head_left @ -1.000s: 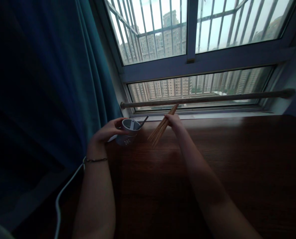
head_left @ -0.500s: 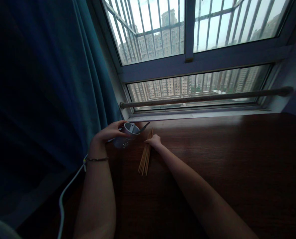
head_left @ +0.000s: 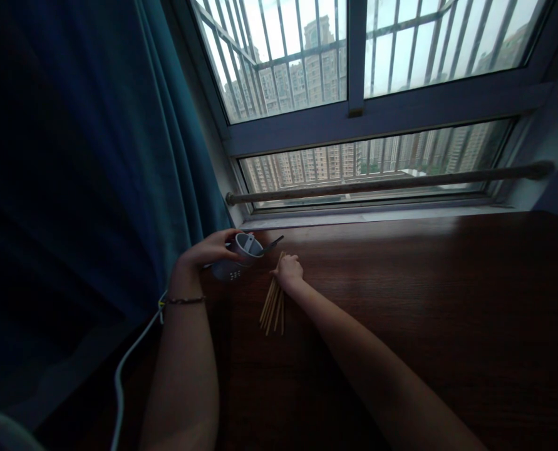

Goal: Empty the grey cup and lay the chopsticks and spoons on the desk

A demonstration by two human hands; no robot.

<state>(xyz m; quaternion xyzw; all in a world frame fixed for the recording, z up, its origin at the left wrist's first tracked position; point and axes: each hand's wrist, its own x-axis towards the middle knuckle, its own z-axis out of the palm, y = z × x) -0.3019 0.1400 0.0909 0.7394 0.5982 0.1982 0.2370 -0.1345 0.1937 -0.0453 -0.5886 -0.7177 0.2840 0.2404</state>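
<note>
My left hand (head_left: pixel 208 250) grips a white perforated utensil holder (head_left: pixel 234 260) and tilts it toward the right; a dark utensil handle (head_left: pixel 273 242) sticks out of its mouth. A bundle of wooden chopsticks (head_left: pixel 272 307) lies on the dark wooden tabletop (head_left: pixel 401 300) just right of the holder. My right hand (head_left: pixel 288 270) rests on the bundle's far end with fingers curled over the sticks. Dim light hides finer detail.
A teal curtain (head_left: pixel 95 156) hangs at the left. A barred window (head_left: pixel 354 81) with a horizontal rod (head_left: pixel 386 183) runs along the back. A white cable (head_left: pixel 128 363) trails down beside my left wrist.
My right hand brought the chopsticks down from mid-air near the window onto the tabletop, and they now lie flat and slightly fanned. The left hand kept holding the tilted holder.
</note>
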